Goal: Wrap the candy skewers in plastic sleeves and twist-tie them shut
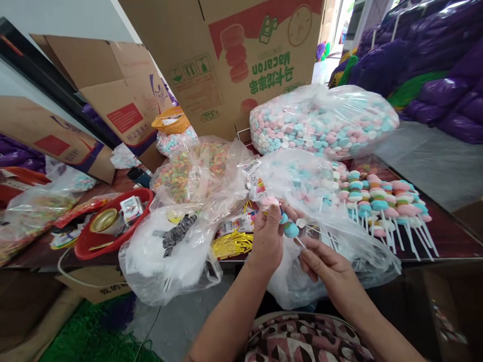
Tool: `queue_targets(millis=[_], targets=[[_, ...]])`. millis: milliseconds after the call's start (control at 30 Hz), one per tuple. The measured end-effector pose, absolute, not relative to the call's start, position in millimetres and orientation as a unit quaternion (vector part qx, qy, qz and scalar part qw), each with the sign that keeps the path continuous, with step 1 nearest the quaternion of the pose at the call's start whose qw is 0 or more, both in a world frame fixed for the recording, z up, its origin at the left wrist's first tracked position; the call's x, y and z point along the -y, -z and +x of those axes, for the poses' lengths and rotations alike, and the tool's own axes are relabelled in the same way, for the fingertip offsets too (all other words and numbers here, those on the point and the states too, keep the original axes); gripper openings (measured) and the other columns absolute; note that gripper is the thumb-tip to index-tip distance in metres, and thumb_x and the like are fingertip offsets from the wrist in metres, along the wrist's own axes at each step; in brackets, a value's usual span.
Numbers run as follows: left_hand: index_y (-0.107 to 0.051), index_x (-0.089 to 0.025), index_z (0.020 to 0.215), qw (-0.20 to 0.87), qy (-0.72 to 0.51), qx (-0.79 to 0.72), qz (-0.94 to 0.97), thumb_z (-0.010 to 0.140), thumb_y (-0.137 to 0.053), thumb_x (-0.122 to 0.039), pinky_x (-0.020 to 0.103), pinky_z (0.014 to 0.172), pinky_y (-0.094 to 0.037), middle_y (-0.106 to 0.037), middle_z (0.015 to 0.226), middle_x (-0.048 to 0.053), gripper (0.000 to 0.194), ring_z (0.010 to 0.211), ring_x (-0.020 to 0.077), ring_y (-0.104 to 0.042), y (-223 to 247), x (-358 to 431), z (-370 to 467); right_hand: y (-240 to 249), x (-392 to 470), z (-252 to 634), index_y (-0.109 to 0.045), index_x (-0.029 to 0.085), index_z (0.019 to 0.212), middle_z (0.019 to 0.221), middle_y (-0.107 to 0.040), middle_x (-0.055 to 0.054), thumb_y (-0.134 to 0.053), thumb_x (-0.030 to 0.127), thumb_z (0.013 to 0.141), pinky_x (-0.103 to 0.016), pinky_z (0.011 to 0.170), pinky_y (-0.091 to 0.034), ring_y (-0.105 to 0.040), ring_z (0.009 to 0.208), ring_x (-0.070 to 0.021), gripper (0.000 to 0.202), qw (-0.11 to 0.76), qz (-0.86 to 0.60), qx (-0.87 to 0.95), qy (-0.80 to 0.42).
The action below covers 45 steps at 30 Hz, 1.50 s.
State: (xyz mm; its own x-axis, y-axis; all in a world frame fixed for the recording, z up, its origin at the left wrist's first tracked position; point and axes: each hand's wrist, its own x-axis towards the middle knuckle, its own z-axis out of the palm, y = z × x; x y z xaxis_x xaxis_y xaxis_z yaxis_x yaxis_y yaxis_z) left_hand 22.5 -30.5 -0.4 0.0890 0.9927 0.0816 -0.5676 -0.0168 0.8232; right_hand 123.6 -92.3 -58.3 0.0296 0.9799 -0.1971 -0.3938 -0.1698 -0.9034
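Between my hands is a marshmallow skewer (291, 230) with pink, blue and white pieces on a white stick. My left hand (268, 234) is closed around its upper pieces, thumb on a pink one. My right hand (320, 259) pinches the white stick lower down, near the blue marshmallow. A small printed wrapper with a colourful horn shape (260, 186) shows just above my left fingers; whether it touches the skewer I cannot tell. Behind my hands lies an open clear bag of pastel marshmallows (298, 173). Several finished-looking skewers (381, 201) lie in a pile to the right, sticks toward me.
Yellow twist ties (234, 245) lie left of my hands. Further left are a bag with a grey striped coil (175, 235), a bag of coloured gummies (199, 166) and a red basin (113, 234). A large marshmallow bag (320, 123) and cardboard box (234, 60) stand behind.
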Motion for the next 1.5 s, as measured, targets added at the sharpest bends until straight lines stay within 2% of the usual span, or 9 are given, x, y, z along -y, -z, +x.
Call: queue_targets(millis=[133,333,567,867,1000,1100,1267,1333,1500], targets=[[-0.064,-0.018,0.091,0.662,-0.536,-0.300,0.430,0.084,-0.067,-0.052,0.031,0.079,-0.049,-0.072,0.088,0.005,0.035,0.085,0.0178,-0.066,9,31,18,65,92,130,-0.075,0.018,0.089,0.054,-0.055,0.003,-0.081,0.052,0.070,-0.023,0.045,-0.029,-0.042,0.045,-0.0080,0.039,0.581,-0.468,0.309,-0.590],[-0.060,-0.027,0.123,0.682,-0.540,-0.216,0.445,0.066,-0.079,-0.062,0.036,0.098,-0.048,-0.064,0.132,0.009,0.070,0.119,0.0257,-0.061,-16,16,-7,67,91,134,-0.078,0.018,0.087,0.051,-0.054,0.003,-0.085,0.052,0.063,-0.024,0.046,-0.030,-0.042,0.045,-0.0087,0.042,0.583,-0.475,0.288,-0.593],[-0.068,-0.021,0.087,0.661,-0.579,-0.227,0.419,0.079,-0.076,-0.041,0.039,0.094,-0.052,-0.070,0.074,0.000,0.023,0.082,0.0174,-0.071,-33,8,2,73,97,143,-0.072,0.018,0.095,0.050,-0.055,0.003,-0.077,0.057,0.073,-0.024,0.045,-0.029,-0.042,0.045,-0.0103,0.045,0.542,-0.485,0.323,-0.605],[-0.058,-0.024,0.100,0.643,-0.625,-0.223,0.383,0.081,-0.074,-0.041,0.032,0.078,-0.052,-0.060,0.069,-0.006,0.030,0.067,0.0125,-0.065,-18,25,18,72,100,130,-0.064,0.017,0.087,0.043,-0.041,0.007,-0.070,0.059,0.079,-0.023,0.045,-0.019,-0.029,0.042,-0.0070,0.043,0.547,-0.442,0.305,-0.642],[-0.056,-0.023,0.101,0.616,-0.610,-0.265,0.423,0.083,-0.072,-0.039,0.029,0.071,-0.050,-0.060,0.068,-0.006,0.029,0.063,0.0113,-0.063,-5,37,25,67,103,125,-0.062,0.019,0.086,0.044,-0.041,0.007,-0.064,0.060,0.085,-0.023,0.044,-0.019,-0.029,0.042,-0.0075,0.042,0.551,-0.463,0.354,-0.597],[-0.056,-0.023,0.104,0.633,-0.593,-0.262,0.422,0.085,-0.070,-0.042,0.033,0.080,-0.051,-0.063,0.072,-0.003,0.031,0.075,0.0148,-0.067,2,42,24,63,102,123,-0.063,0.019,0.088,0.047,-0.043,0.006,-0.063,0.061,0.085,-0.024,0.045,-0.024,-0.034,0.045,-0.0090,0.042,0.578,-0.471,0.368,-0.555],[-0.053,-0.028,0.124,0.663,-0.576,-0.219,0.425,0.059,-0.083,-0.062,0.038,0.095,-0.049,-0.067,0.120,0.009,0.079,0.113,0.0264,-0.064,-17,33,1,68,99,130,-0.065,0.018,0.087,0.046,-0.040,0.007,-0.067,0.061,0.081,-0.024,0.045,-0.023,-0.033,0.044,-0.0089,0.043,0.577,-0.444,0.348,-0.591],[-0.055,-0.028,0.124,0.648,-0.602,-0.206,0.419,0.064,-0.079,-0.064,0.040,0.099,-0.049,-0.067,0.122,0.009,0.074,0.116,0.0269,-0.063,-28,26,-8,71,100,135,-0.065,0.017,0.084,0.045,-0.040,0.007,-0.070,0.059,0.080,-0.024,0.045,-0.021,-0.032,0.043,-0.0083,0.042,0.551,-0.450,0.348,-0.610],[-0.065,-0.023,0.093,0.633,-0.650,-0.237,0.347,0.086,-0.067,-0.045,0.040,0.099,-0.050,-0.071,0.081,-0.001,0.023,0.091,0.0175,-0.071,-31,17,-6,73,101,138,-0.066,0.018,0.080,0.045,-0.042,0.006,-0.071,0.058,0.078,-0.024,0.045,-0.023,-0.032,0.043,-0.0090,0.040,0.536,-0.474,0.341,-0.610]])
